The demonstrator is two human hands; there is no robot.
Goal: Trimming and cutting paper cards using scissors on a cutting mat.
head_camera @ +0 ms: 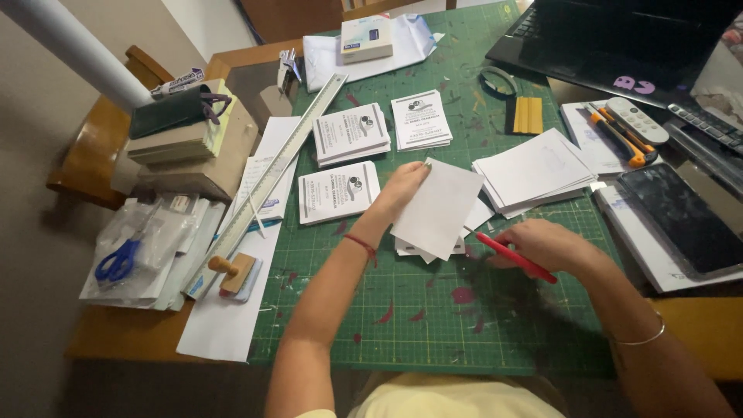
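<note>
Now, from the head camera: the left hand (404, 186) pinches a blank white card (439, 207) by its upper left corner, holding it tilted just above the green cutting mat (402, 310). Right hand (546, 244) is wrapped around a red knife (515, 258), whose tip sits just beside the card's lower right edge; whether it touches, I cannot tell. More cards peek out under the held one. Three stacks of printed cards (350, 133) lie on the mat to the left, a pile of blank sheets (534, 170) to the right. A long steel ruler (271, 178) runs diagonally along the mat's left edge, blue scissors (118, 261) well off left.
</note>
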